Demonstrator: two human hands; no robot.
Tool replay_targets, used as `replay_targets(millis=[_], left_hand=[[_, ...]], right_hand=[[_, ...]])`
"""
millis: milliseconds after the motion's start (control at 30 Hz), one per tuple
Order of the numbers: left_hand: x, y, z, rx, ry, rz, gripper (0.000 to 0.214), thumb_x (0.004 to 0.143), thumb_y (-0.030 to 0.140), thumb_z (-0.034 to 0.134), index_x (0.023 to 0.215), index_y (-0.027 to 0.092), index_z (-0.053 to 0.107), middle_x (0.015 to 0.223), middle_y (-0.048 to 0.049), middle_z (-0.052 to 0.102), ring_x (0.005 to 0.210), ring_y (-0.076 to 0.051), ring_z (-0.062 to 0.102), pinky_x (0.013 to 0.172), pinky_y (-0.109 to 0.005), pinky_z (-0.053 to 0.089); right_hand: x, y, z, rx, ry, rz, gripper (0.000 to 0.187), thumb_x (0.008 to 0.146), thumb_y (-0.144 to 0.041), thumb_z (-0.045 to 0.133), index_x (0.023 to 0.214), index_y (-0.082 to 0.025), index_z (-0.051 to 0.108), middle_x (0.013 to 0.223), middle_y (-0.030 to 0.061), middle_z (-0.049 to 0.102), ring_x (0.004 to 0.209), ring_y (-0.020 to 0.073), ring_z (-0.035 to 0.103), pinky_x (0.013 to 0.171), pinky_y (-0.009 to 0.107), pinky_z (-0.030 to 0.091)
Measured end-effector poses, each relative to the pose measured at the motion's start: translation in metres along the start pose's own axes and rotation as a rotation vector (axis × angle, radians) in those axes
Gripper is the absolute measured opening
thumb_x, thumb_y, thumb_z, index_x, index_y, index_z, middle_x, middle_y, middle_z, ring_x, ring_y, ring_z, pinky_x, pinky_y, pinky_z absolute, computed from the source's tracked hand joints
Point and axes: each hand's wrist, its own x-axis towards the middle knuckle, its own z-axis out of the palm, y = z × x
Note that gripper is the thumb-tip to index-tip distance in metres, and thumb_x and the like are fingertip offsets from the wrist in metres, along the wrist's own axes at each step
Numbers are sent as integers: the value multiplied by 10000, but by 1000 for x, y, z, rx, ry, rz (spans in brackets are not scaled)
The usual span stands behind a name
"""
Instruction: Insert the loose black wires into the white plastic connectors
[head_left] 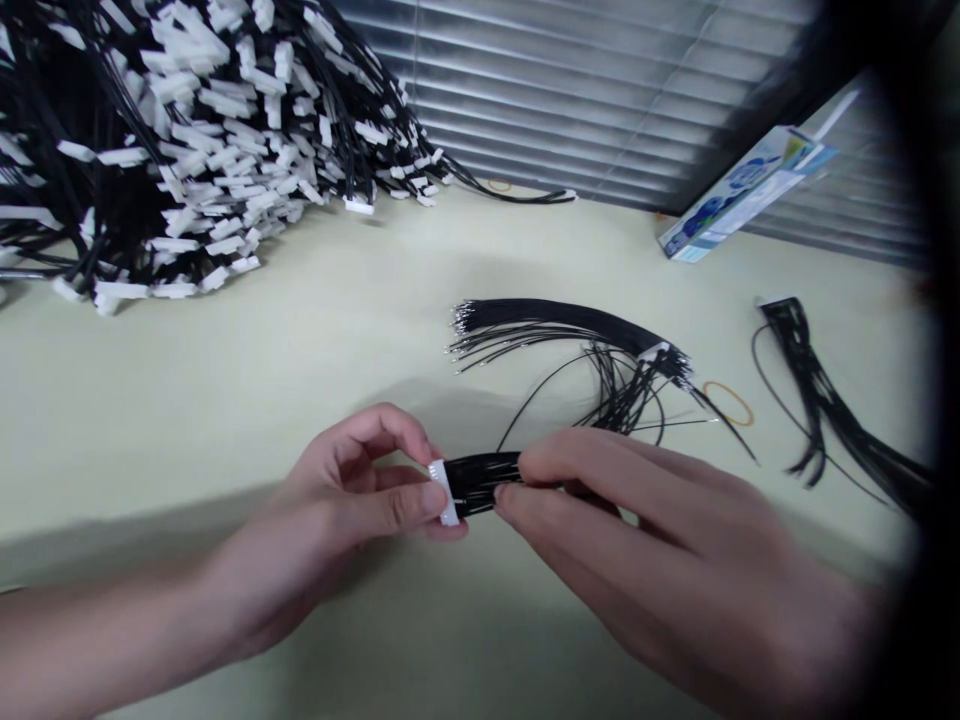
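My left hand [360, 490] pinches a small white plastic connector [444, 492] between thumb and fingers, just above the pale table. Black wires [480, 478] run out of the connector to the right. My right hand [645, 540] has its thumb and forefinger closed on those wires close to the connector. Behind my hands lies a loose bundle of black wires [555, 325] with bare metal tips pointing left.
A big heap of finished black harnesses with white connectors [187, 140] fills the back left. A second black wire bundle [825, 400] lies at the right, an orange rubber band [727, 402] beside it. A blue and white box [742, 195] leans against the blinds.
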Motion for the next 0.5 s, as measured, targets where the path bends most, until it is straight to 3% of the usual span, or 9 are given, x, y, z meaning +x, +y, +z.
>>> replay_targets(millis=[233, 500], left_hand=[[-1, 0, 0, 5, -9, -11, 143, 763, 170, 710, 798, 213, 579, 729, 39, 628, 721, -85, 615, 713, -178, 501], [-1, -1, -2, 10, -17, 2, 142, 763, 173, 711, 811, 214, 584, 747, 36, 632, 725, -85, 620, 700, -169, 495]], right_hand=[[3, 7, -6, 56, -62, -165, 261, 833, -14, 402, 762, -163, 603, 767, 14, 558, 681, 114, 450, 572, 247, 325], [1, 5, -3, 102, -29, -141, 186, 843, -14, 453, 802, -139, 585, 767, -7, 489, 681, 98, 395, 640, 236, 324]])
